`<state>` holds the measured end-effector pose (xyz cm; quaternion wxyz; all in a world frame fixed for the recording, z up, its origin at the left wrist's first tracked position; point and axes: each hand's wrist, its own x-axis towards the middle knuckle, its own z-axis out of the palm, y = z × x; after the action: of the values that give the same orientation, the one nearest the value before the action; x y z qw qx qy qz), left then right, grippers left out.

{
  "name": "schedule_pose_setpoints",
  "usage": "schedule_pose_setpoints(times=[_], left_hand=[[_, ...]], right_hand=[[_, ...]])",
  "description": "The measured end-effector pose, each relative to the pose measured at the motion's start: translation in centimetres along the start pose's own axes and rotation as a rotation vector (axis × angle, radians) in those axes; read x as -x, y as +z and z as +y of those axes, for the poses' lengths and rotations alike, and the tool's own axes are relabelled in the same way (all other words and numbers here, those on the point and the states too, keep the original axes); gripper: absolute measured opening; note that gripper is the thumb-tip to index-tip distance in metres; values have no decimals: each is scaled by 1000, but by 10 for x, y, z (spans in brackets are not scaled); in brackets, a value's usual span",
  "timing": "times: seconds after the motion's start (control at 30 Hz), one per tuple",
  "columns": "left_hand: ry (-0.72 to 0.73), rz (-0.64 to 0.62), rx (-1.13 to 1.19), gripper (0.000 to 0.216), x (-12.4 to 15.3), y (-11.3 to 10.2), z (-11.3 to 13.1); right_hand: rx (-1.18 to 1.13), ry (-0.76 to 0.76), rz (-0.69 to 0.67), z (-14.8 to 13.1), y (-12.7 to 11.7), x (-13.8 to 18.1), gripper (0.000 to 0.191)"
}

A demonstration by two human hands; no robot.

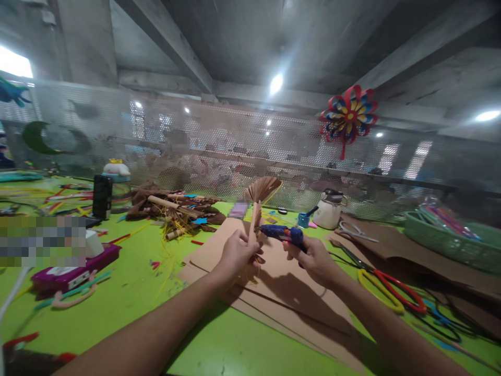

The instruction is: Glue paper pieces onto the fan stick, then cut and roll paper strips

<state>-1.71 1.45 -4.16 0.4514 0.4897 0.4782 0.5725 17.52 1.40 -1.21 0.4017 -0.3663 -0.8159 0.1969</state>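
In my left hand (239,254) is a small brown paper fan-shaped piece (263,190), held upright by its rolled lower part, its pleated top spreading to the right. My right hand (311,258) is closed round a blue hot glue gun (284,234). The gun's nozzle points left and meets or nearly meets the rolled part just above my left fingers; I cannot tell if it touches. Below both hands lie stacked brown paper sheets (270,308) on the green table (195,344).
At right lie scissors with red and yellow handles (385,292) and a green basket (450,243). Brown paper scraps and rolls (176,209) heap at back left. A purple power strip (76,271), a phone (102,197) and a white jug (329,210) stand around.
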Motion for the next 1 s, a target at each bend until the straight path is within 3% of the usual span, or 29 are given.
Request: schedule_pose_setpoints(times=[1.0], left_hand=[[-7,20,21,33,2,1,1]], right_hand=[[-67,50,-31,-5,3,1,32]])
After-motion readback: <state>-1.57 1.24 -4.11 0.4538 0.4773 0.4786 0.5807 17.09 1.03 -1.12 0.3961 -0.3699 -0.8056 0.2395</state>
